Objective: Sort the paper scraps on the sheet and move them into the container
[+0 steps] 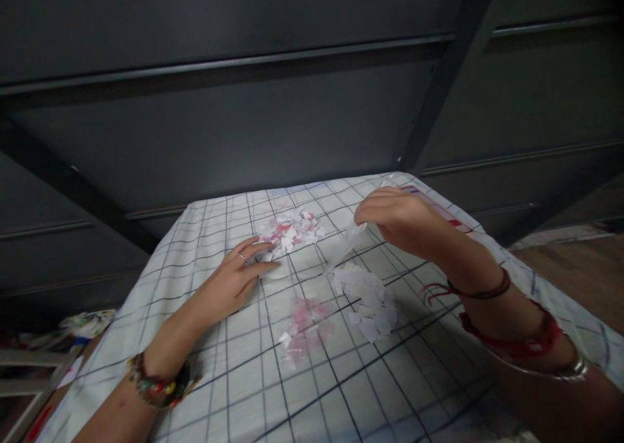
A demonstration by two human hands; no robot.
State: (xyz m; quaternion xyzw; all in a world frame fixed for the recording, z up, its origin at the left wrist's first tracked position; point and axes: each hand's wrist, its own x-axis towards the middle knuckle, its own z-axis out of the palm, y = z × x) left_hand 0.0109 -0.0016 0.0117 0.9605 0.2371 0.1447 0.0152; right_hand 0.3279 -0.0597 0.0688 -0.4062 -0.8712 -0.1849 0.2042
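My left hand [238, 274] rests at the near left edge of a pile of mixed white and pink paper scraps [295, 230]. Its fingers are apart, with the fingertips touching the scraps. My right hand [394, 215] is closed on a clear, crumpled plastic bag or sheet [347, 243], which hangs down to the left over the cloth; which of the two it is, I cannot tell. Below it lies a heap of white scraps [368, 300]. Nearer to me, a smaller group of pink, partly see-through scraps [306, 329] is spread out.
A white cloth with dark grid lines [229, 378] covers the table. Beyond my right hand lies a flat pinkish item with red and blue marks [439, 206]. Dark metal panels [234, 125] stand behind the table. A pale frame [29, 371] is at the lower left.
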